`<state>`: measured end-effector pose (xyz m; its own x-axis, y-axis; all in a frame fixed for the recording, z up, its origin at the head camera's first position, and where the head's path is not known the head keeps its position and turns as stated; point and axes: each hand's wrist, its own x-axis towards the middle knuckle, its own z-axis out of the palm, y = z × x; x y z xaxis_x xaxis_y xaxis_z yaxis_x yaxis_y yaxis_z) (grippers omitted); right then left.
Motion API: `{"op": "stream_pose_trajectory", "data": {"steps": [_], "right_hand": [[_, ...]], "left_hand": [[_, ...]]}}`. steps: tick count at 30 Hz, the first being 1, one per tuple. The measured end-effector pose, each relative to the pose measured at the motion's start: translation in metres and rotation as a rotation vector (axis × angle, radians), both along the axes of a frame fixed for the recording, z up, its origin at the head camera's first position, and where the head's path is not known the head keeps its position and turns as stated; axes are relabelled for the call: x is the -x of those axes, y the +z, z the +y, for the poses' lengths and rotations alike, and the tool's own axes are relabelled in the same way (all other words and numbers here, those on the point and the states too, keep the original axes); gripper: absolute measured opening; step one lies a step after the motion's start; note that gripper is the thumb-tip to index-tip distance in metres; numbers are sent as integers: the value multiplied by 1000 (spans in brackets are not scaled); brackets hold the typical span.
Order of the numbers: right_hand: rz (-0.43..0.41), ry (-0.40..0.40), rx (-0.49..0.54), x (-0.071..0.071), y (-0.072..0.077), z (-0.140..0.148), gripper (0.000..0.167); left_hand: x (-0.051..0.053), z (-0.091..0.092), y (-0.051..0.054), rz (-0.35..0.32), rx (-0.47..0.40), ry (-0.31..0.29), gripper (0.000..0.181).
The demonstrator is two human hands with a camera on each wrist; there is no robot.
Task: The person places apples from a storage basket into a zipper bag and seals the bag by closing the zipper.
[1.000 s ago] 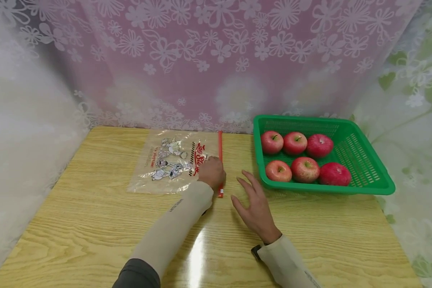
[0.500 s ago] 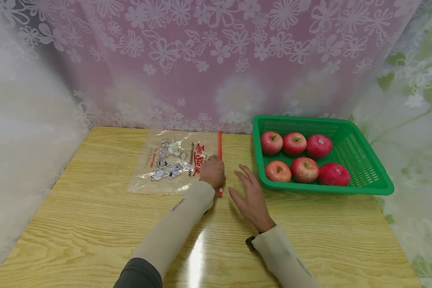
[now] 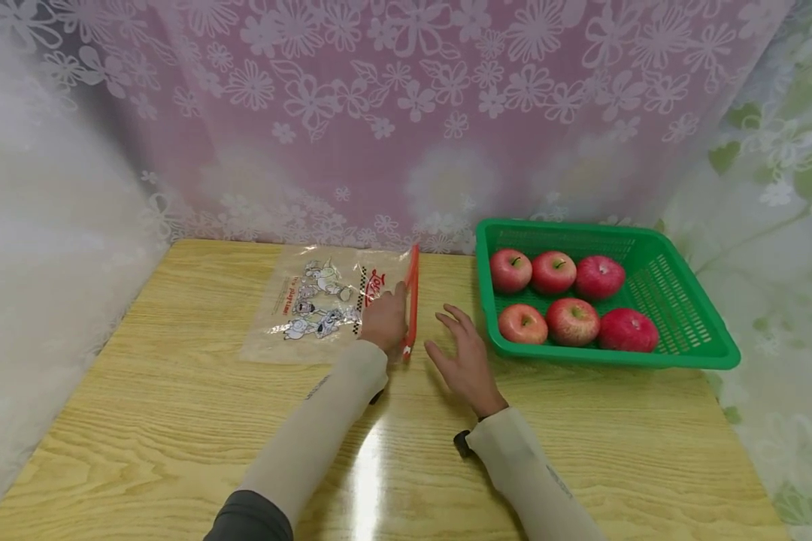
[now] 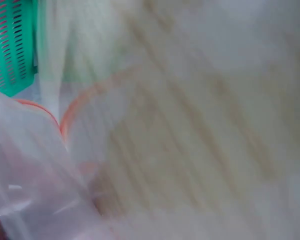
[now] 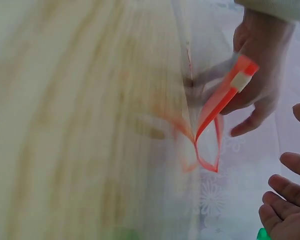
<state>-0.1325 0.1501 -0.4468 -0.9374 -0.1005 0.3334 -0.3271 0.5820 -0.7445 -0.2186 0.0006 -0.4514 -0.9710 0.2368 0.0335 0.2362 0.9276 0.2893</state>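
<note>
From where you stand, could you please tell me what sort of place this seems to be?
Probably an indoor tabletop workspace, screened with fabric: a wood-grain table backed by flower-patterned pink fabric, with a green basket of fruit on top.

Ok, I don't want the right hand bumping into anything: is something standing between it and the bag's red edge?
Nothing visible does: only table shows between the right hand and the red edge of the bag. The left hand is beyond that edge; the basket is off to the right.

Near the right hand [image 5: 292, 216], the bag [image 5: 190, 65] gapes at its red zip [image 5: 215, 104]; beyond, the blurred left hand [image 5: 262, 65] seems to touch it.
</note>
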Motion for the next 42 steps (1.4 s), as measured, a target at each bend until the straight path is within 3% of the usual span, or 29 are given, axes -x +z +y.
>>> {"op": "stream_pose_trajectory", "data": {"steps": [5, 9, 13, 20, 28, 32, 36, 42], "right_hand": [[-78, -8, 31, 9, -2, -2, 46], [-139, -2, 82, 18, -4, -5, 46], [-215, 5, 180, 28, -8, -10, 47], [-399, -16, 346, 42, -17, -16, 47], [-396, 0, 476, 53, -23, -25, 32], [-362, 9, 484, 54, -24, -27, 28], [-376, 44, 521, 55, -24, -27, 26], [-444, 113, 628, 54, -25, -28, 24]], "left_hand": [[-3, -12, 1, -29, -78, -2, 69], [-13, -20, 7, -5, -84, -14, 50], [-23, -26, 10, 71, -73, -33, 26], [-36, -30, 16, 117, -102, -54, 25], [-48, -29, 30, 119, -148, -86, 31], [-51, -27, 39, 64, -148, -83, 44], [-49, -28, 45, 13, -154, -39, 55], [-43, -36, 39, 89, -157, -33, 15]]}}
